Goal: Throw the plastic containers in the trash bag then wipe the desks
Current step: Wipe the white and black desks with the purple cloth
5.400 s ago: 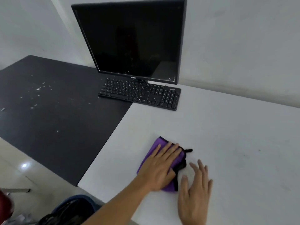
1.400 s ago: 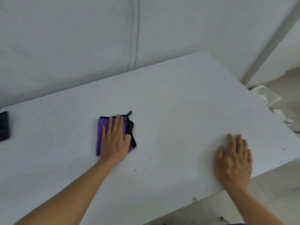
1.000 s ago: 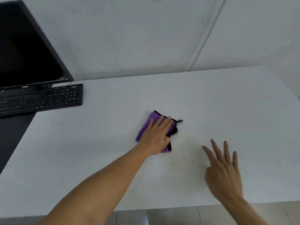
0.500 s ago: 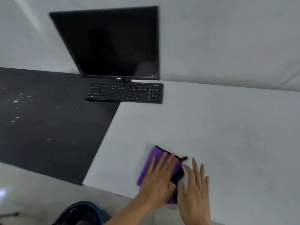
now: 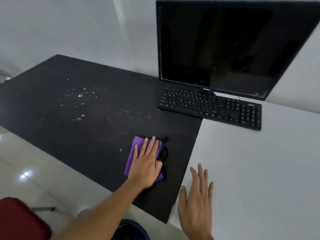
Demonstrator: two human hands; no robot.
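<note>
Grip: left hand (image 5: 147, 163) lies flat, fingers straight and slightly spread, palm pressing a folded purple cloth (image 5: 134, 149). Nothing is pinched; the cloth is held by downward pressure only. The cloth sits on the black desk (image 5: 69, 118), near that desk's front right part, just beside the seam with the white desk (image 5: 259, 170).

Right hand (image 5: 197, 201): fingers straight and spread, holding nothing, over the near left corner of the white desk. Whether the palm bears on the surface or hovers just above it cannot be told from this angle.

Step in hand, by judgement: the wiping stage, on the black desk. No plastic containers are in view, so the disposal step looks finished.

Next move calls for: sweeping the cloth left and away, toward the scatter of pale specks (image 5: 80, 95) on the far left part of the black desk, with firm flat pressure. Loose bits should be gathered rather than pushed off the edge.

Surroundings: a black keyboard (image 5: 209, 108) straddles the seam at the back, and a dark monitor (image 5: 225, 44) stands behind it. Both block the rear strip; wiping there means going round or lifting the keyboard. At the bottom edge are a red object (image 5: 19, 219) and a blue-rimmed bin (image 5: 131, 229), both cut off by the frame.
</note>
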